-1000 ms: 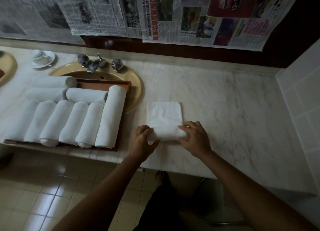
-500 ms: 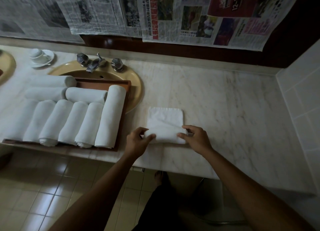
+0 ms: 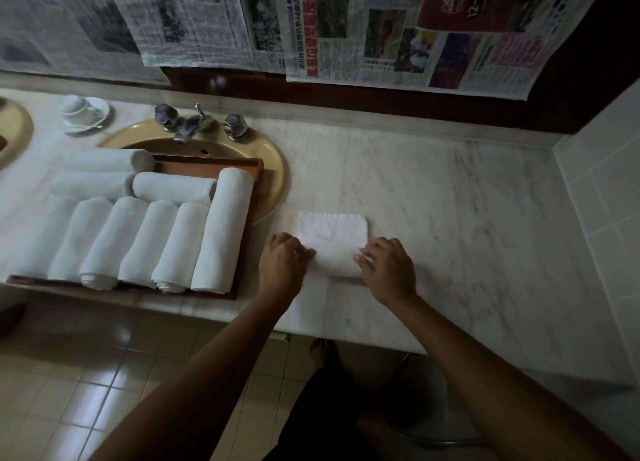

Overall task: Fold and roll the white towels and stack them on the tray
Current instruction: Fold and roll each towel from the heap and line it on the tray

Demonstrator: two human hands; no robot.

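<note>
Head view: your pale marble surface (image 3: 450,201) carries the work. At left, a brown rectangular wooden tray (image 3: 251,197) sits partly over the tan oval sink basin (image 3: 273,183). It holds the rolled white towels (image 3: 221,228): a front row lying side by side with their ends toward you, and more rolls laid crosswise behind them. The rightmost roll lies just beside the tray's right rim. Behind the basin stands a chrome tap with two faceted knobs (image 3: 194,126); to its left rests a white cup on a white saucer (image 3: 83,112). Newspaper sheets (image 3: 346,27) hang across the wall above. Beige floor tiles (image 3: 86,374) show below the surface edge, with your bare foot (image 3: 317,349) under it.

The task's thing, a partly rolled white towel (image 3: 334,246), lies on the surface just right of the tray, apart from it. Its near part is wound into a roll across your front; its flat remainder extends away from you, with nothing else on the surface beyond it.

Your left hand (image 3: 282,263) is at the roll's left end, back of hand up, fingers curled onto the cloth and gripping it. Your right hand (image 3: 388,270) is at the right end, palm down, fingers bent over the roll and gripping it. Both forearms reach in from the lower edge, converging on the towel.
</note>
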